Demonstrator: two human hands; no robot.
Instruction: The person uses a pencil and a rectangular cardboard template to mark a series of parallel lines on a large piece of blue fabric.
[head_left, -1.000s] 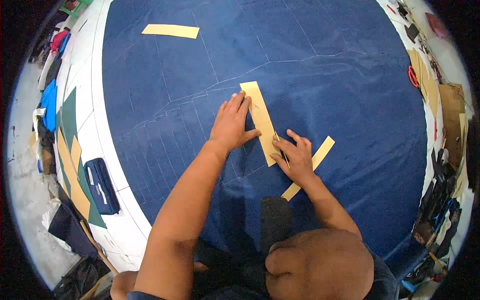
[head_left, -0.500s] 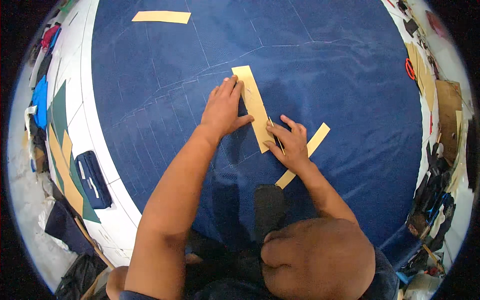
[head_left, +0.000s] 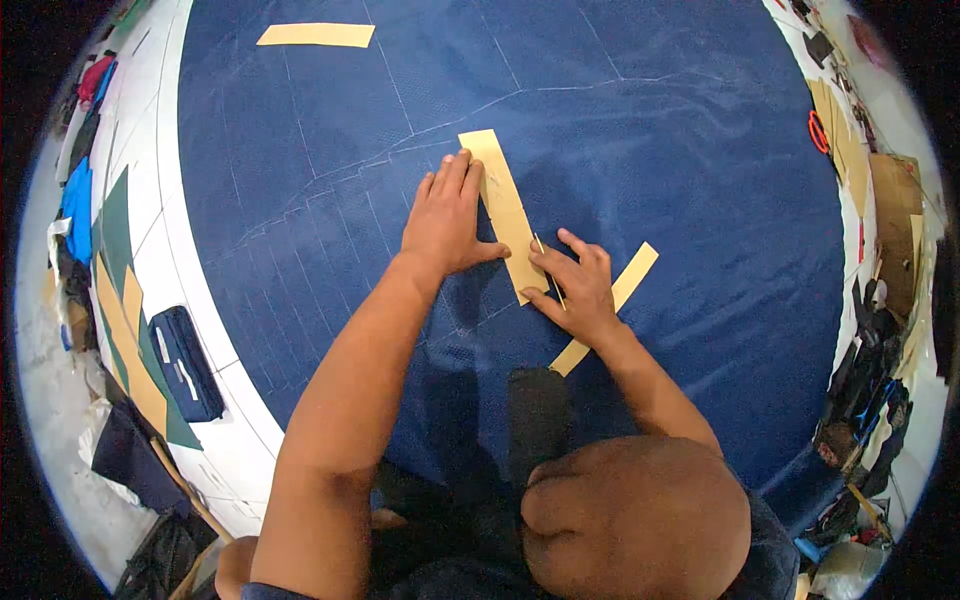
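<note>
A tan paper pattern strip (head_left: pixel 508 205) lies slantwise on dark blue fabric (head_left: pixel 700 180) marked with thin pale lines. My left hand (head_left: pixel 445 215) is spread out along the strip's left edge, fingertips near its upper end and thumb on its middle. At the strip's lower right edge, my right hand (head_left: pixel 577 290) presses thumb and fingertips on the paper. A thin yellowish pencil-like stick (head_left: pixel 549 270) is tucked in that hand, its exact kind too small to tell. Partly under the right wrist is a narrower tan strip (head_left: pixel 635 275).
Another tan strip (head_left: pixel 315 36) lies on the fabric at the far left. A folded navy bundle (head_left: pixel 187 365) sits on the white surface at left, near green and tan pattern pieces (head_left: pixel 135 320). Red-handled scissors (head_left: pixel 818 131) rest at the right edge. My bent knee (head_left: pixel 640 520) is close in front.
The whole view has shifted slightly left. My left thumb has slid a little down the strip; the right hand has hardly moved.
</note>
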